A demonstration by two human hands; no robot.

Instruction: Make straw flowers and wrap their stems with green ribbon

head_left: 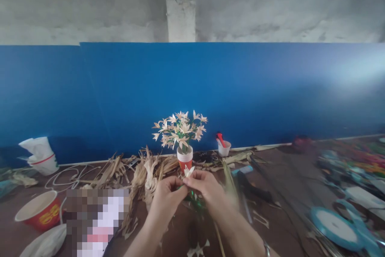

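Both my hands meet at the middle of the brown table. My left hand (168,197) and my right hand (203,185) pinch a small cream-coloured handmade flower (189,171) on a green stem between their fingertips. Just behind it stands a red and white paper cup (184,159) holding a bouquet of similar pale flowers (180,128). Dried corn husks (144,173) lie heaped to the left of my hands.
A red paper bowl (39,210) sits at the left front, white cups (40,154) at the far left, a small white cup with a red tool (224,146) behind. Teal ribbon spools (333,223) lie at the right. A blue wall panel (270,88) backs the table.
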